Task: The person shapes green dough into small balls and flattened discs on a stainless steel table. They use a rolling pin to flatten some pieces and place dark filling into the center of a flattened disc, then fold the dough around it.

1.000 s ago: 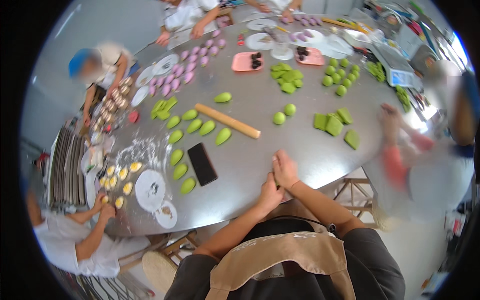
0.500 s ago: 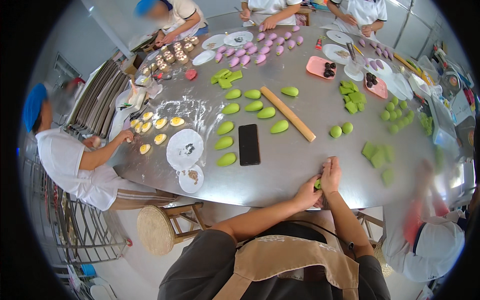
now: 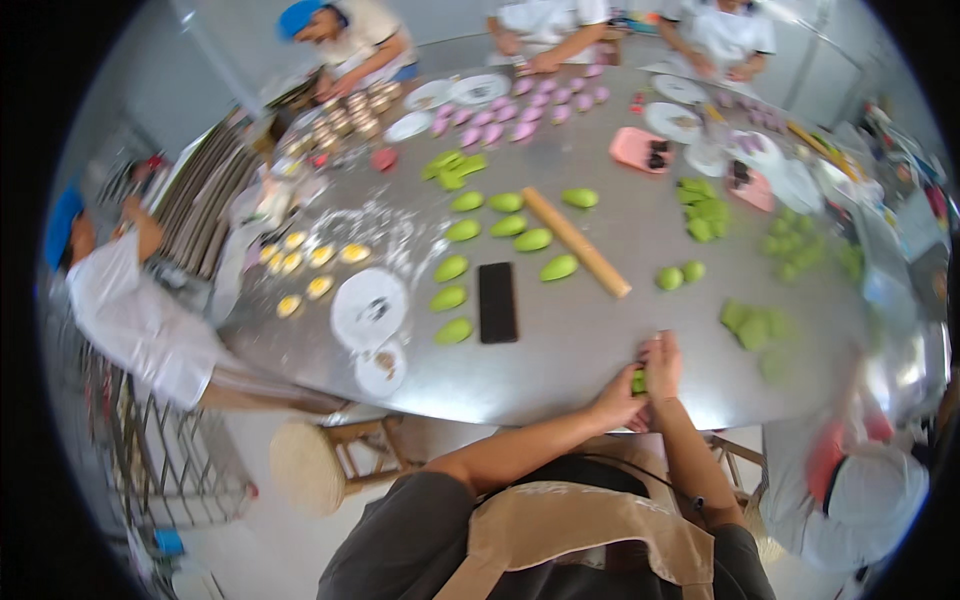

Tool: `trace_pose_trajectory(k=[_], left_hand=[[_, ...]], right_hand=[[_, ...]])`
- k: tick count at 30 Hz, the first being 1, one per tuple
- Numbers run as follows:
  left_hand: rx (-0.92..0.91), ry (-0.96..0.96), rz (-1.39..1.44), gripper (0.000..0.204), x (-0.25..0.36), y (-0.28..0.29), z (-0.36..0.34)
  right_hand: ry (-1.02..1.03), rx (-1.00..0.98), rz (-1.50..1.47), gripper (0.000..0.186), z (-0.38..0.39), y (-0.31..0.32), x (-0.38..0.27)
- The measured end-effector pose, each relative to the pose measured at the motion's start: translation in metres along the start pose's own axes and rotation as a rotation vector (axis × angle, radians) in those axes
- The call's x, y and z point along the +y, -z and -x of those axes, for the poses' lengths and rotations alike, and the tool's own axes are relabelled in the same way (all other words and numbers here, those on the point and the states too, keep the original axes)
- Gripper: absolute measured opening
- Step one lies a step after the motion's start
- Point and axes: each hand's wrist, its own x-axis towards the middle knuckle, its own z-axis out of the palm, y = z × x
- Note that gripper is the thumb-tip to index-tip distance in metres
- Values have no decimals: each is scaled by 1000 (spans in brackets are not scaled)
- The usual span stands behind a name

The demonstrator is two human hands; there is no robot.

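At the table's near edge my left hand [image 3: 618, 398] is closed around a piece of green dough [image 3: 638, 380], with my right hand [image 3: 662, 370] pressed over it; something small and dark shows at its top, blurred. Left of my hands a dark phone [image 3: 497, 303] lies among green oval shaped pieces [image 3: 450, 298]. A wooden rolling pin [image 3: 575, 240] slants beyond them. Two green balls [image 3: 668, 278] sit above my hands, and flat green dough pieces [image 3: 750, 325] lie to their right, blurred.
Co-workers surround the steel table [image 3: 550, 370]: one at left [image 3: 140, 320], one at right [image 3: 860, 480], several across [image 3: 545, 25]. White plates [image 3: 368, 308], yellow-centred pieces [image 3: 290, 305], purple pieces [image 3: 520, 130], pink trays [image 3: 630, 150] and a scale [image 3: 870, 290] stand about. A stool [image 3: 305, 465] is behind me, left.
The view has swung left since a second ago, so the table and my hands appear further right. My hands stay pressed together on the green dough. The left co-worker has raised their hands.
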Motion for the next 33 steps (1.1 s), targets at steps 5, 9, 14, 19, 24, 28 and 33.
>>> trace_pose_trajectory(k=[5,9,14,19,24,28,33], left_hand=[[-58,-438,-610,57,-22,16,3],[26,-146,-403,53,8,5,6],[1,-52,-150,53,-4,4,-9],[-94,-303,-649,60,-10,9,3],[-19,-65,-184,58,-2,1,-5],[-61,-178,-368,52,-5,5,-6],[-66,-303,-575,47,-11,9,-5]], right_hand=[[163,13,195,15,36,1,-22],[480,134,308,8,14,-1,-17],[-32,-36,-59,13,4,6,-10],[275,80,230,18,28,7,-7],[389,184,300,18,-5,3,-11],[-75,-47,-34,17,1,11,-6],[327,150,304,13,26,7,-19]])
